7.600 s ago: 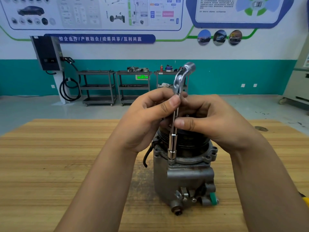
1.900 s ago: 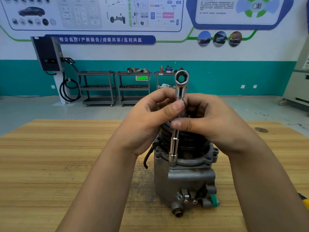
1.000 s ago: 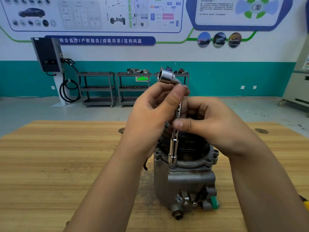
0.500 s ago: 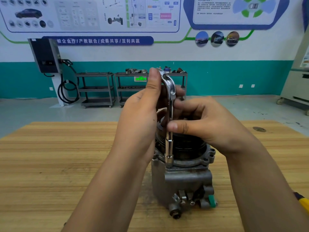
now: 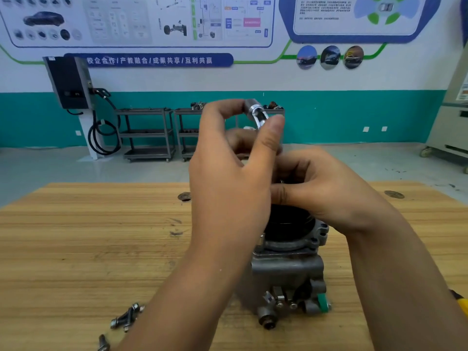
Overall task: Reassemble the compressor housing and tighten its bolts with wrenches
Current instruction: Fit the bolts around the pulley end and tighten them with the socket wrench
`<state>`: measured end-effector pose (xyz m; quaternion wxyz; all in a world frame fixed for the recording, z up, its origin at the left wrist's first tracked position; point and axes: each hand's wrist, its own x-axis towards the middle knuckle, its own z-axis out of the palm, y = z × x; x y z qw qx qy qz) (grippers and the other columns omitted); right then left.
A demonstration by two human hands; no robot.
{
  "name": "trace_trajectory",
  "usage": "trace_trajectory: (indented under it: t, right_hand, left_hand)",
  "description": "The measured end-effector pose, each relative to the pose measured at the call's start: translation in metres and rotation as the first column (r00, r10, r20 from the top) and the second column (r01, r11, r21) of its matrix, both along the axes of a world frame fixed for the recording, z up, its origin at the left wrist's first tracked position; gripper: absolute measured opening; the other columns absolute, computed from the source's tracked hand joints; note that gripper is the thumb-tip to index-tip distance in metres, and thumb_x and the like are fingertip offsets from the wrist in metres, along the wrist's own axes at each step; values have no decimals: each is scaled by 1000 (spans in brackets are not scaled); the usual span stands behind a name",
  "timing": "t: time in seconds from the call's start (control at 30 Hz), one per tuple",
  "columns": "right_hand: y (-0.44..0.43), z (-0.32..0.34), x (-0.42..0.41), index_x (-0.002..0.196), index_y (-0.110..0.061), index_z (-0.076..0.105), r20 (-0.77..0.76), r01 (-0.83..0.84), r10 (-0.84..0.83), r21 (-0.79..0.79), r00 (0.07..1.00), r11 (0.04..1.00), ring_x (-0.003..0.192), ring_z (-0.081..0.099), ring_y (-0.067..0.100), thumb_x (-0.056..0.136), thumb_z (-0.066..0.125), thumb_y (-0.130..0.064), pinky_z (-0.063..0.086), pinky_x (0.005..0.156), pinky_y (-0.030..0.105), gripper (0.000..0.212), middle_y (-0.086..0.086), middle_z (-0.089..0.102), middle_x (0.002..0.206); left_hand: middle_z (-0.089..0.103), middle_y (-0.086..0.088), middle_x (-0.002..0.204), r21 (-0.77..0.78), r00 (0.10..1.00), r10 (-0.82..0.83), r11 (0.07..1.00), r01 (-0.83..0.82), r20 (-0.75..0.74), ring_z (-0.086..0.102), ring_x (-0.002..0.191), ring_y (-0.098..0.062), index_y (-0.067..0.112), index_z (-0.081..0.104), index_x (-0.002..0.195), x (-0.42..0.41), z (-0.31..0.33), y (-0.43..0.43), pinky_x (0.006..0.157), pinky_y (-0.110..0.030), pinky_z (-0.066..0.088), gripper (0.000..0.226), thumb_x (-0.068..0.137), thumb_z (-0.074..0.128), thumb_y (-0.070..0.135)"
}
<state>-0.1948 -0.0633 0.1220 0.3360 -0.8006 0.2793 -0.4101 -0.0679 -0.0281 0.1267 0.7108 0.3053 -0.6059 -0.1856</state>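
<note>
Banner [image 5: 148,60]: white characters on blue, "校企合作 / 产教融合 / 成果共享 / 互利共赢". The smaller print on the posters above it is too blurred to read.
Wall [image 5: 354,115]: white above, a teal band below, and two white sockets low on the teal.
Charger [image 5: 68,82]: a black box on the wall, with its black cable looped beneath it.
Carts [image 5: 147,133]: grey metal shelves against the wall, with small parts on top of the further ones.
Floor [image 5: 63,168]: pale, glossy grey.
Tabletop [image 5: 88,236]: striped, light wooden planks, scuffed near the middle, with round holes near the far edge.
Compressor [image 5: 288,269]: stands upright in front of you on the tabletop. It has a dull grey cast body, a black round top and a green cap [image 5: 323,301] low on its right.
Wrench [image 5: 255,112]: polished steel. Its bent socket end sticks up above your fingers and its foot meets the compressor's flange.
Left hand [image 5: 228,178]: your thumb and curled fingers grip the wrench's bent top.
Right hand [image 5: 316,188]: your thumb and curled forefinger pinch the shaft, which your left hand mostly hides.
Bolts [image 5: 126,317]: loose and grey with washers, they lie on the tabletop, near left, well apart from the compressor.
</note>
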Motion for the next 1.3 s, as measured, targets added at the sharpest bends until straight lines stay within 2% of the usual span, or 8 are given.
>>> trace_trajectory:
  t: [0.13,0.23,0.33,0.5,0.67,0.9,1.1,1.3]
  right_hand:
    - [-1,-1,-1,84,-21,71,1,-31,31,-3,1000,1000,77,69,10,73,73,-24,51,70,22,11,-3,72,77]
    - [-3,-1,-1,89,-15,69,10,-4,5,-28,1000,1000,82,68,24,70,72,-33,54,77,42,26,10,71,83]
    - [-3,-1,-1,90,-8,66,20,13,-12,-46,1000,999,85,64,38,69,74,-30,50,80,57,32,21,66,85]
    - [-1,1,2,81,-3,63,41,42,-39,-76,998,996,80,61,40,71,72,-16,51,72,49,20,24,62,81]
    - [-1,0,3,83,-6,67,13,57,-56,-85,998,995,76,63,34,68,74,-24,50,71,49,24,18,65,77]
    - [0,0,2,88,-16,70,3,16,-16,-63,1000,998,82,69,17,75,69,-23,55,76,35,15,3,72,86]
    - [-2,0,3,87,-13,71,33,8,-8,-10,999,1000,83,70,19,76,66,-20,55,75,31,14,6,73,86]
    - [2,2,2,86,-17,73,157,-29,26,15,987,999,78,71,15,73,66,-23,53,68,18,15,3,74,80]
  left_hand:
    - [65,13,79,-22,991,99,995,-97,95,62,80,3,29,62,103,7,2,-3,74,-21,52,29,76,71,34]
    - [60,13,77,-20,979,145,989,-144,144,59,79,2,24,64,113,8,3,-4,79,-30,53,46,69,75,35]
    - [66,13,89,-59,973,156,987,-149,168,60,89,0,20,63,119,6,1,-7,86,-27,50,43,78,70,32]
    - [57,31,89,-144,937,194,977,-157,289,51,99,-3,41,56,111,2,0,-10,87,-14,38,26,89,50,29]
    - [65,11,99,26,942,-218,975,219,255,54,109,-18,36,57,112,10,0,-15,96,-45,44,26,91,42,30]
    - [67,7,99,107,902,-358,934,342,242,61,103,-11,21,61,111,12,-1,-18,94,-39,49,28,93,40,26]
    - [66,6,108,75,937,-214,977,201,275,59,107,-7,26,58,115,19,-6,-13,95,-35,47,29,93,41,32]
    - [61,18,96,-100,858,227,974,-204,460,54,100,-3,24,66,105,35,-18,-8,87,-25,43,24,92,46,26]
